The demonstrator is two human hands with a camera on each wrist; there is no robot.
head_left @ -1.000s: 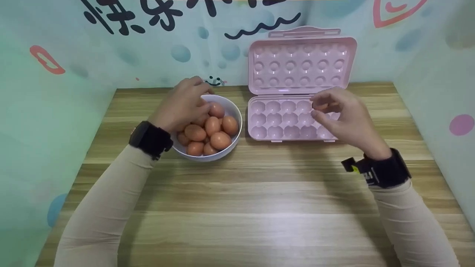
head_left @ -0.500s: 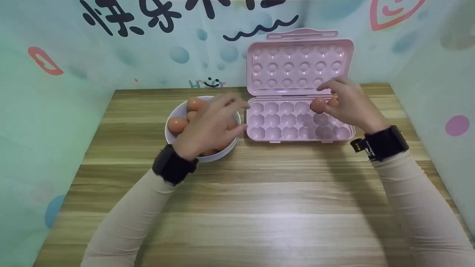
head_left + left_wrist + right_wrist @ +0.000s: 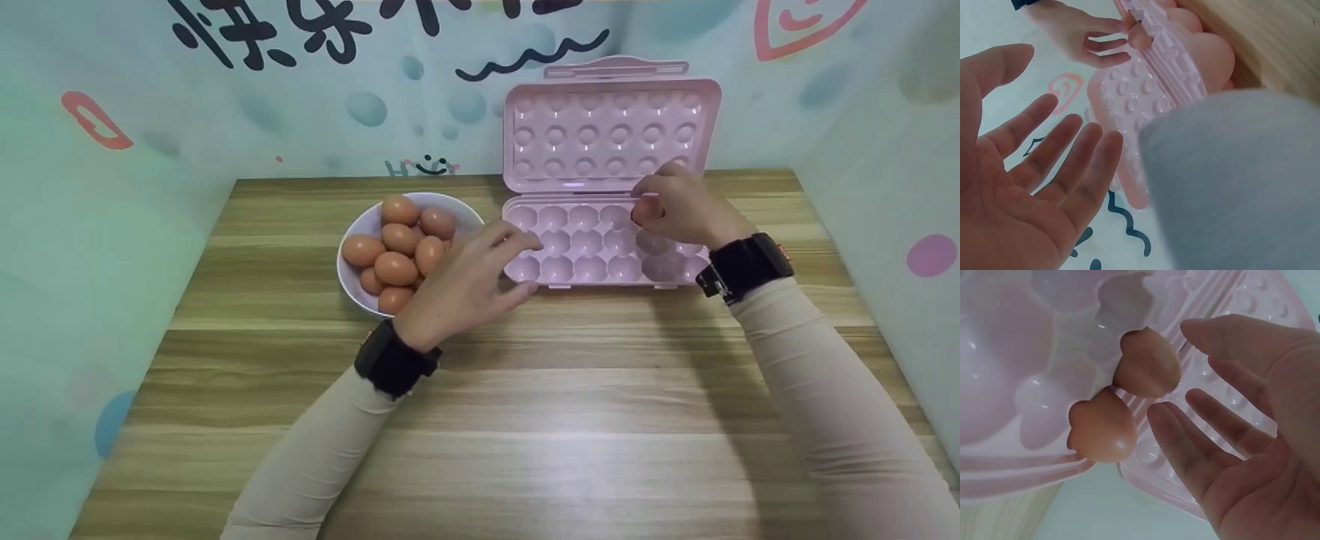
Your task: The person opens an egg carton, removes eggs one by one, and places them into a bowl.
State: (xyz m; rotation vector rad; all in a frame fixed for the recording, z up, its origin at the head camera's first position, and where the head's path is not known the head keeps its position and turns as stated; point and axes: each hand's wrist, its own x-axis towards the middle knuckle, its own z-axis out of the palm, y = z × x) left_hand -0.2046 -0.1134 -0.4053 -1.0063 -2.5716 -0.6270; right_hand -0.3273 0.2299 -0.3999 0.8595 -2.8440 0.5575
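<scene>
A pink egg carton lies open on the table, its lid leaning up against the backdrop. Two brown eggs sit side by side in its back right cups, a nearer egg and an outer egg. My right hand hovers over them; in the right wrist view its relaxed fingers are apart from both eggs. To the left, a white bowl holds several brown eggs. My left hand holds nothing, spread palm out in the left wrist view, between the bowl's right rim and the carton's front left corner.
The wooden table extends toward me in front of the bowl and carton. A printed cloth backdrop rises right behind them and along both sides. Dark bands with cameras sit on both wrists.
My left hand has moved from the bowl's far left side across it to the right, toward the carton. My right hand has shifted slightly over the eggs, both of which now show in the cups.
</scene>
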